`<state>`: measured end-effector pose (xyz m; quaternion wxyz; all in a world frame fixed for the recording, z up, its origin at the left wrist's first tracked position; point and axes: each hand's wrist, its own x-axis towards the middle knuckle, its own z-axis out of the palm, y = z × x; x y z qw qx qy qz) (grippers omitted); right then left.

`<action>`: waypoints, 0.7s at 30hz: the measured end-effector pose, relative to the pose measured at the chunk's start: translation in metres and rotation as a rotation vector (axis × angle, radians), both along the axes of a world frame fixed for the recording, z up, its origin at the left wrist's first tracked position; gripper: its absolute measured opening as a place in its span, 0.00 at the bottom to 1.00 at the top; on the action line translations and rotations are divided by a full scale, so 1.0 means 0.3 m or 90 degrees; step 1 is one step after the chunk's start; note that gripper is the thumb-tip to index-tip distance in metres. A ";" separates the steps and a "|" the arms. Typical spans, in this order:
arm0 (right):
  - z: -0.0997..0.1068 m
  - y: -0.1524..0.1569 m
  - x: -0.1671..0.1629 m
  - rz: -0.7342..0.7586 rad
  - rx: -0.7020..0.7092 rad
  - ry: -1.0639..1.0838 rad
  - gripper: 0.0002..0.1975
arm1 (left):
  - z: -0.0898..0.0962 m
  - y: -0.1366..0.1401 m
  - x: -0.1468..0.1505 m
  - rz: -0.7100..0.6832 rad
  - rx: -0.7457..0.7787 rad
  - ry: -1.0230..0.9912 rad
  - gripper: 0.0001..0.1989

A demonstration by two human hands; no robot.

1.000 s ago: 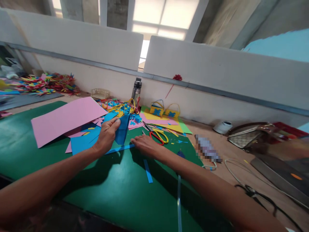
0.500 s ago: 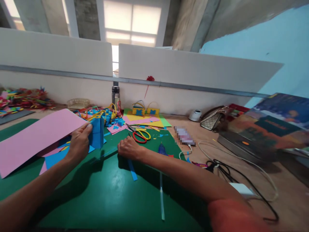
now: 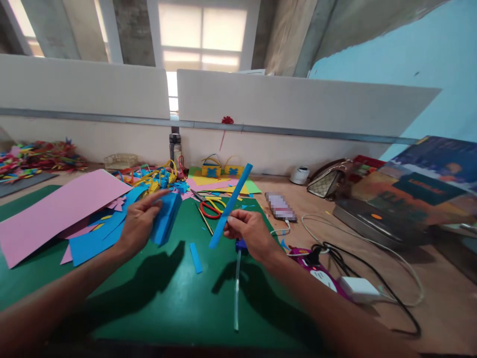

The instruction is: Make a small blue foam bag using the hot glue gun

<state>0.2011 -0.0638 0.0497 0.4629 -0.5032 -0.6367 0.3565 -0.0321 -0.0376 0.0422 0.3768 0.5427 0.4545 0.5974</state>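
My left hand (image 3: 139,223) grips a folded blue paper piece (image 3: 166,219), shaped like a small box or bag, above the green mat (image 3: 149,313). The index finger is stretched out along its top. Between the thumb and fingers of my right hand (image 3: 249,231) is a long blue paper strip (image 3: 231,205), tilted up and to the right. A shorter blue strip (image 3: 196,257) lies on the mat between the hands. Below my right hand is a blue glue gun (image 3: 241,245), partly hidden, with a clear glue stick (image 3: 237,293) extending toward me. Scissors (image 3: 209,209) with red and yellow handles lie beyond.
Pink sheets (image 3: 63,209) and blue sheets (image 3: 89,243) cover the mat's left side. Paper scraps (image 3: 156,179) and two small yellow paper bags (image 3: 211,170) sit at the back. On the right are a phone (image 3: 281,206), a purple power strip (image 3: 320,276), cables and a dark case (image 3: 367,226).
My right hand has moved right and up from the mat, now holding the long blue strip. My left hand has shifted right with the folded blue paper piece, which is now turned and tilted.
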 end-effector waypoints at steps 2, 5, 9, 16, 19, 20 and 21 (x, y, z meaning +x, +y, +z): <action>-0.001 -0.025 -0.004 0.008 -0.044 0.085 0.10 | 0.006 -0.028 0.049 -0.031 0.050 0.112 0.09; 0.001 -0.052 -0.012 0.014 -0.084 0.170 0.10 | 0.024 -0.078 0.115 -0.115 0.075 0.229 0.10; -0.004 -0.073 -0.021 0.003 -0.121 0.286 0.09 | 0.031 -0.132 0.167 -0.234 0.141 0.314 0.10; -0.012 -0.102 -0.043 -0.006 -0.104 0.359 0.08 | 0.007 -0.148 0.178 -0.279 0.134 0.330 0.13; -0.012 -0.113 -0.050 0.000 -0.093 0.349 0.08 | 0.005 -0.150 0.173 -0.280 0.135 0.331 0.14; -0.012 -0.116 -0.051 0.003 -0.090 0.344 0.08 | 0.004 -0.151 0.172 -0.282 0.135 0.332 0.14; -0.012 -0.118 -0.052 0.005 -0.087 0.338 0.07 | 0.003 -0.152 0.170 -0.281 0.135 0.333 0.14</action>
